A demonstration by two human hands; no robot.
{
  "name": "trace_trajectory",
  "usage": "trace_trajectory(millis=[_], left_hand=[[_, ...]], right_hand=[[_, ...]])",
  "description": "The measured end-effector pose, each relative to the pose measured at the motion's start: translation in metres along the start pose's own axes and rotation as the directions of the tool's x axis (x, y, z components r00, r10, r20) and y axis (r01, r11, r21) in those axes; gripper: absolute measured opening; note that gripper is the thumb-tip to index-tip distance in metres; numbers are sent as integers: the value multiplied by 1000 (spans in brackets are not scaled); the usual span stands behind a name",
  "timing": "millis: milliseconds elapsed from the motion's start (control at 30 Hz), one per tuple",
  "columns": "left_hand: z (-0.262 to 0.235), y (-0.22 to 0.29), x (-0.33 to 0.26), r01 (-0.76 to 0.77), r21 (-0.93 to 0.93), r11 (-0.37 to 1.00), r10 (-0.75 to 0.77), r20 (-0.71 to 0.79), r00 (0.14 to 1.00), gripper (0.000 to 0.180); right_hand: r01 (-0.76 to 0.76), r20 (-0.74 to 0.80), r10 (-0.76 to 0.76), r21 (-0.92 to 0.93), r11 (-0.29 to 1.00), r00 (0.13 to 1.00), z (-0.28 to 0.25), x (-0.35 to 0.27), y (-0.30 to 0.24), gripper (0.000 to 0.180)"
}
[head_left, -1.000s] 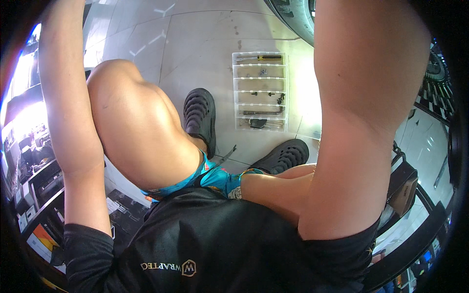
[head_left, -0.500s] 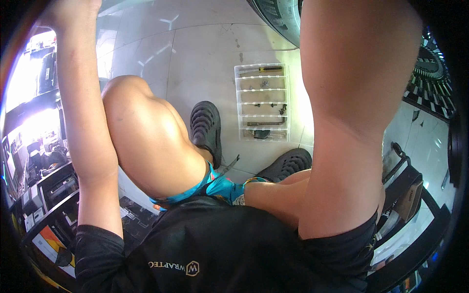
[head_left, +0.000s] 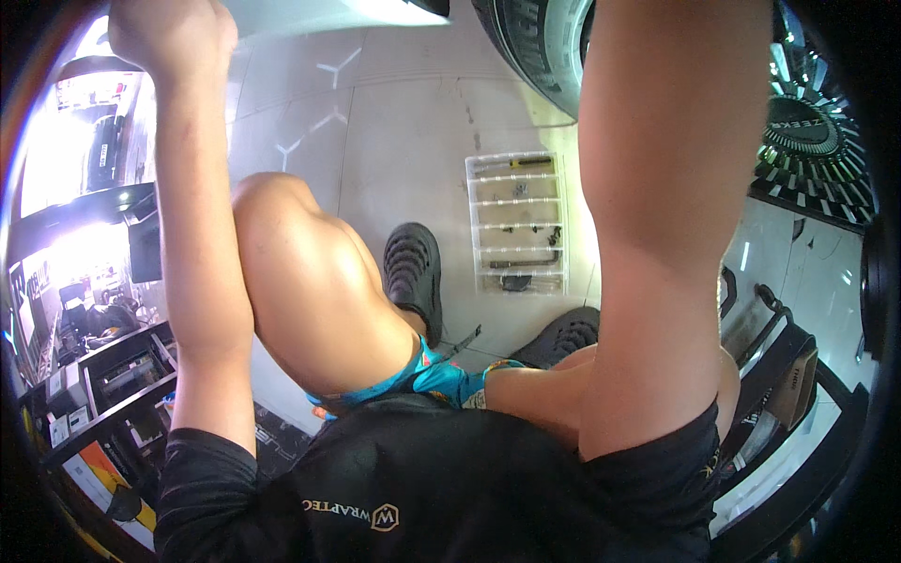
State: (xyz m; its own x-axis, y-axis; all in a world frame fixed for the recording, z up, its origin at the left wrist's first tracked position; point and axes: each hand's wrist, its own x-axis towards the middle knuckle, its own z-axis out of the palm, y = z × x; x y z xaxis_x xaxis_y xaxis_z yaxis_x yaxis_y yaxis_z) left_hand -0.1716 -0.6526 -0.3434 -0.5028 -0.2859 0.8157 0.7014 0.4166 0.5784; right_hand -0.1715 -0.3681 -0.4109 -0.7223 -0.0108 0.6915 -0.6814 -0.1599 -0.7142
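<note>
My left hand (head_left: 178,39) is at the top left, cut by the frame's upper edge. Its wrist and back show, but its fingers are hidden. Close beside it is a pale, glossy panel (head_left: 328,13), apparently part of a vehicle; whether the hand touches it I cannot tell. My right forearm (head_left: 671,141) reaches up past the top edge, so the right hand is out of sight. On the floor between the arms lies a clear compartment box (head_left: 473,225). It holds a screwdriver (head_left: 531,163) with a yellow and black handle, several small dark parts and a dark rod (head_left: 521,264).
A tyre (head_left: 526,47) stands at the top, left of my right forearm. My black shoes (head_left: 413,272) rest on the tiled floor (head_left: 394,141). Brightly lit shelves (head_left: 117,375) line the left side. A dark-framed cart or rack (head_left: 798,375) and a ribbed round object (head_left: 802,122) are at right.
My view has shifted, so the box, legs and shoes appear lower and slightly further right. More of my left hand and the pale panel has come into view.
</note>
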Motion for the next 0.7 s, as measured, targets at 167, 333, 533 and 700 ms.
trace_trajectory(millis=[167, 333, 533, 700], left_hand=[[9, 9, -4, 235, 23, 972, -221, -260, 940, 20], [12, 25, -11, 209, 79, 975, -194, -160, 968, 23], [21, 26, -12, 280, -5, 960, -276, -202, 940, 20], [25, 25, -12, 263, 23, 964, -246, -283, 927, 22]], right_hand=[[152, -75, -147, 59, 987, 986, 31, 52, -4, 26], [321, -187, -295, 128, 938, 937, 60, 111, -12, 26], [461, -241, -412, 199, 865, 879, 84, 166, -25, 27], [242, -44, -238, 144, 960, 970, 79, 165, -31, 21]])
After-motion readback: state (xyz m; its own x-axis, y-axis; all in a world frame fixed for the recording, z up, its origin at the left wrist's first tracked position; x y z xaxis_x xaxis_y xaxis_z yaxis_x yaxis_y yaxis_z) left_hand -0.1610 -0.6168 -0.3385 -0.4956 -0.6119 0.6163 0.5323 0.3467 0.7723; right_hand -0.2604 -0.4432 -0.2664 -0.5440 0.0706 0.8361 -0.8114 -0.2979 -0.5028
